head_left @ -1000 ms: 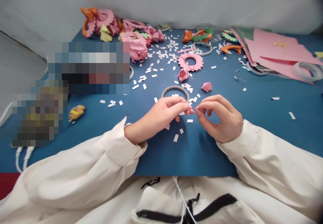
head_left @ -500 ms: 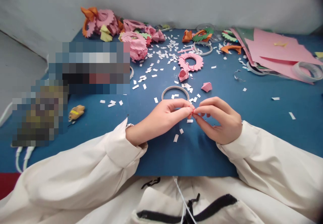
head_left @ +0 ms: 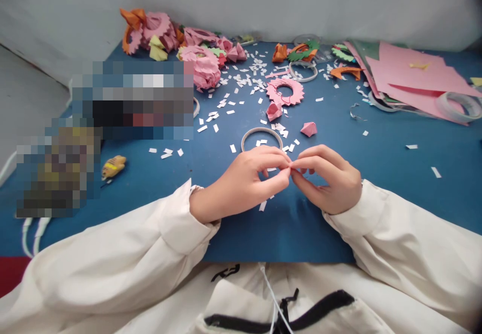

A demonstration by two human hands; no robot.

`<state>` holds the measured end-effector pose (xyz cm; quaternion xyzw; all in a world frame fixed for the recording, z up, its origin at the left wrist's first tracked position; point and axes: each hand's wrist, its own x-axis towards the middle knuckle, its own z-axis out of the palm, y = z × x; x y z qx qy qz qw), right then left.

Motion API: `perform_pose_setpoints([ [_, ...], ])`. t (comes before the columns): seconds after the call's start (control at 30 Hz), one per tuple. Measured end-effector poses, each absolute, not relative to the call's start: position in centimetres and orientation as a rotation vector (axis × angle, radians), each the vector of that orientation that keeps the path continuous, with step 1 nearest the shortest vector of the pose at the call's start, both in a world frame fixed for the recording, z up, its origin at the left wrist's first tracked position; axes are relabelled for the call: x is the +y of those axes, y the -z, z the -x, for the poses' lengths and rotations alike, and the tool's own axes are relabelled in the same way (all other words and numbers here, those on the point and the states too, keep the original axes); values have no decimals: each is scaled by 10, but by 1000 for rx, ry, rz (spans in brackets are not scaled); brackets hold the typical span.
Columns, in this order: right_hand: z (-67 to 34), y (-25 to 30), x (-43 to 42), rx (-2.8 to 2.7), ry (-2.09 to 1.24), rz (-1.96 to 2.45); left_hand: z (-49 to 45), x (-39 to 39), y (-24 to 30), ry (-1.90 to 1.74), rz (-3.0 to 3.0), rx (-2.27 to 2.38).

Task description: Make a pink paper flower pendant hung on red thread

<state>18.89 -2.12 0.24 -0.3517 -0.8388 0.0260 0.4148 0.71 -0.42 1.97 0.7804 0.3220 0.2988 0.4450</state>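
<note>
Fingertip to fingertip, my left hand (head_left: 248, 181) and my right hand (head_left: 329, 178) meet above the table near its front. Each is closed in a pinch. Whatever sits between their tips is almost wholly covered; only a tiny pinkish-red spot shows there. Just behind my left hand lies a roll of tape (head_left: 262, 130) on its side, with white paper slips inside and around it. Farther back are a folded pink paper piece (head_left: 309, 129), another pink folded piece (head_left: 273, 111) and a pink toothed paper ring (head_left: 276, 99).
White paper scraps (head_left: 213, 115) are strewn over the blue table (head_left: 376, 193). Pink paper sheets (head_left: 410, 73) with a tape roll (head_left: 459, 107) lie at right. Paper rings and folded pieces (head_left: 203, 70) pile up at back left. A yellow-brown trinket (head_left: 113, 167) lies left, near blurred-out items.
My left thumb and fingers have shifted slightly, with the thumb lower and a gap showing behind the pinch. The small red thing seen at the fingertips is now mostly hidden. My right hand stays put.
</note>
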Motion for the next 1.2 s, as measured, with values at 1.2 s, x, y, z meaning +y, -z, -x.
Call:
perform_pose_setpoints([
  [1.2,-186,-6,-24,-2061,-165,898,-8,-10,-22,-843,-1699,921],
])
